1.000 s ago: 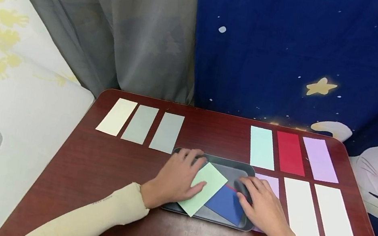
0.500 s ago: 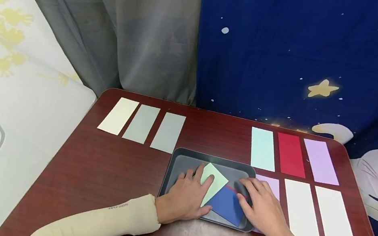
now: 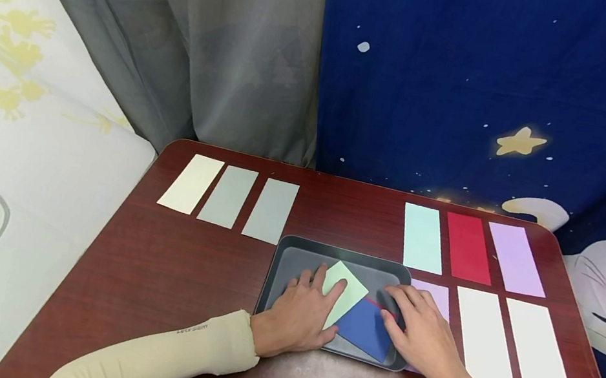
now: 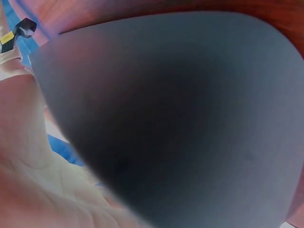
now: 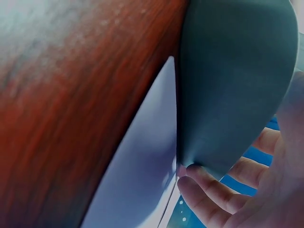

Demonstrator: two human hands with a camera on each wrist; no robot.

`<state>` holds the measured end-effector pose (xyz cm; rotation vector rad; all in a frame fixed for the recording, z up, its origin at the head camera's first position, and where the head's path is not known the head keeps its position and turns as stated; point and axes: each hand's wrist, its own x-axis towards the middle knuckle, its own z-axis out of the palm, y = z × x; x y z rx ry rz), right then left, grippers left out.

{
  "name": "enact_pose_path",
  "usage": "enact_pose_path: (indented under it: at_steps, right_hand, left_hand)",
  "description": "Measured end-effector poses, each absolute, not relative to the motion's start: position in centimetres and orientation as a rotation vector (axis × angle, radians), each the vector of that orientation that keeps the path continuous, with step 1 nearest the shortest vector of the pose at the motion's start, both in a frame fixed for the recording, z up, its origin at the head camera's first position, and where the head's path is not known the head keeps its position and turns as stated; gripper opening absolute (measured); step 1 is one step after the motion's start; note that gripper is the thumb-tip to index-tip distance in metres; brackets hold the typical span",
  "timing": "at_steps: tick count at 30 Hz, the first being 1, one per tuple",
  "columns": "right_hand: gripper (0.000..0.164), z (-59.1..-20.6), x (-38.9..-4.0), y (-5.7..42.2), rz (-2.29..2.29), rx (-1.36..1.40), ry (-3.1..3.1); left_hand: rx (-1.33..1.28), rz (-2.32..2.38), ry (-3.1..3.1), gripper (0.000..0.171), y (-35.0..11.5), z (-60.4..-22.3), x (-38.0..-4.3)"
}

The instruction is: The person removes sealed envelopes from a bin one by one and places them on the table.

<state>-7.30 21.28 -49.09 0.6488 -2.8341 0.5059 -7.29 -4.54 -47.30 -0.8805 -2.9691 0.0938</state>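
A dark grey tray (image 3: 285, 271) sits at the table's front middle. A pale green card (image 3: 348, 289) lies tilted in it, partly over a blue card (image 3: 367, 330); a thin red strip (image 3: 373, 302) shows beside the blue one. My left hand (image 3: 303, 316) rests on the green card with its fingers spread and covers part of it. At the tray's right side, my right hand (image 3: 428, 335) holds the wall, thumb and index finger over the inside. In the right wrist view, other fingertips (image 5: 194, 185) touch the outer wall. The left wrist view is mostly the tray's wall (image 4: 166, 104).
A cream card (image 3: 191, 184) and two grey cards (image 3: 228, 197) lie at the back left. Mint (image 3: 423, 238), red (image 3: 468, 248) and lilac (image 3: 517, 259) cards lie at the back right. White cards (image 3: 485, 337) are in front of them, and another lilac card (image 3: 433, 293) is partly under the tray.
My left hand has moved right and toward me from the tray's left edge, its fingers now spread over the green card. The right hand has stayed at the tray's right side.
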Motion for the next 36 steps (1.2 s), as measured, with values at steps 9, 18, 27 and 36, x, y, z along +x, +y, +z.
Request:
enact_pose_path:
  at_steps: [9, 18, 27, 36]
  right_hand:
    - [0.045, -49.2, -7.4, 21.3, 0.514, 0.66, -2.825]
    - [0.046, -49.3, -7.5, 21.3, 0.507, 0.661, -2.811]
    - [0.045, -49.5, -7.6, 21.4, 0.505, 0.676, -2.798]
    - [0.047, -49.5, -7.8, 21.7, 0.492, 0.68, -2.806]
  left_hand:
    - [-0.919, 0.062, -2.899, 0.081, -4.9, -46.5, -7.5]
    - [-0.9, -0.034, -2.789, 0.077, -6.3, -45.5, -7.9]
    - [-0.798, -0.189, -2.78, 0.074, -8.7, -44.4, -8.3]
    - [-0.609, -0.423, -2.762, 0.07, -12.1, -44.7, -7.8]
